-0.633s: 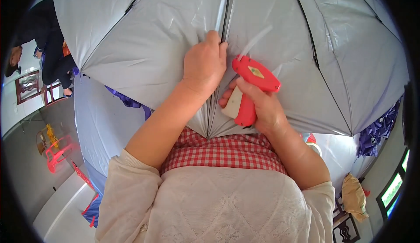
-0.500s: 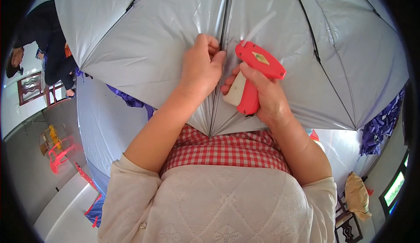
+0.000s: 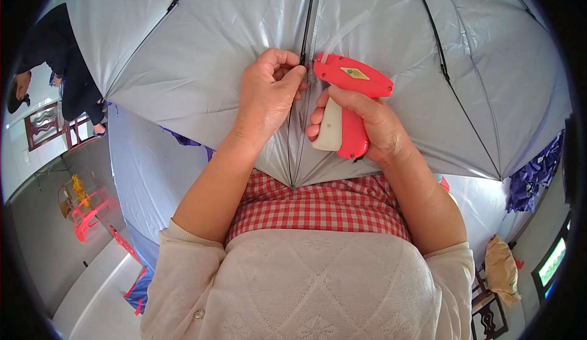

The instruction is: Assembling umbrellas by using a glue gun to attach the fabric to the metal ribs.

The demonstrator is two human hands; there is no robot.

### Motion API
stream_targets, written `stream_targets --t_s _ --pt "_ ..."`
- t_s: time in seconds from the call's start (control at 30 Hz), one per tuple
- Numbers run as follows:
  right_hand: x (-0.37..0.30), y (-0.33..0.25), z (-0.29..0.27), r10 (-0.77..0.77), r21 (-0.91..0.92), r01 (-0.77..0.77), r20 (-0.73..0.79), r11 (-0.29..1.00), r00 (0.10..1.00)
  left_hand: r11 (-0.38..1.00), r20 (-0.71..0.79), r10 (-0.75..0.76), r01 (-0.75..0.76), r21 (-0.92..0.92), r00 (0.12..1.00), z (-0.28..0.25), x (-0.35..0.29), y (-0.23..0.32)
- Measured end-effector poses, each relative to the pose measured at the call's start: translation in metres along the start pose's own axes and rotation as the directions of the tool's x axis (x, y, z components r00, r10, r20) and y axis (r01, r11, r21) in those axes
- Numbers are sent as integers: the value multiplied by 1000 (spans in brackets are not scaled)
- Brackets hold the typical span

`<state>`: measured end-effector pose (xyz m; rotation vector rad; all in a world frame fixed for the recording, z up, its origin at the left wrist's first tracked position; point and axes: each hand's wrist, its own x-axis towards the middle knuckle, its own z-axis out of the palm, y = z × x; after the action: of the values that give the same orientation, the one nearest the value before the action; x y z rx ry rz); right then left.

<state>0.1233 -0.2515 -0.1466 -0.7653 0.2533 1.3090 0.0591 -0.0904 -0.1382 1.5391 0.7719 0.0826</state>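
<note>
An open umbrella [image 3: 220, 46] with a silver-coated inner side spreads before me, its point-like edge tip at my lap. A black rib [image 3: 310, 22] runs down its middle beside a seam. My left hand [image 3: 267, 92] is closed in a pinch on the umbrella at this rib, and the curled fingers partly hide what they grip. In my right hand [image 3: 370, 117] is a red and white tagging gun [image 3: 354, 76], fingers wrapped round its handle. The gun's front end lies right by the seam, close to my left fingertips; whether its needle is in the fabric I cannot tell.
Another person in dark clothes [image 3: 46, 52] bends over at the far left. A red plastic chair [image 3: 88, 214] stands on the floor below. Purple gathered fabric [image 3: 535, 178] hangs at the right, above a tan cushion-like bundle [image 3: 501, 269]. Pale blue cloth [image 3: 153, 175] lies under the umbrella.
The tagging gun has turned more level, and its front end has come left to the seam by the rib. My left hand has shifted slightly left along with the umbrella.
</note>
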Motion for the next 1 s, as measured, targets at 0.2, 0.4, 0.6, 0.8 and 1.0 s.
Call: stream_targets --t_s 0.2,0.4,0.6,0.8,1.0 --pt "1 0 3 13 7 -13 -7 1000 1000 1000 -11 -3 3 14 1000 3 -2 1" --pt "4 2 11 -90 -147 76 -93 986 992 997 24 49 -50 55 999 7 -2 -1" --pt "-14 -25 6 -100 -254 85 -45 964 994 745 -5 229 -173 644 973 -21 10 21" --pt "-40 -84 3 -288 -409 202 -162 890 944 -225 170 621 -34 974 765 -133 80 72" --pt "25 -77 3 -338 -296 294 -112 909 934 348 216 603 -497 795 768 2 83 61"
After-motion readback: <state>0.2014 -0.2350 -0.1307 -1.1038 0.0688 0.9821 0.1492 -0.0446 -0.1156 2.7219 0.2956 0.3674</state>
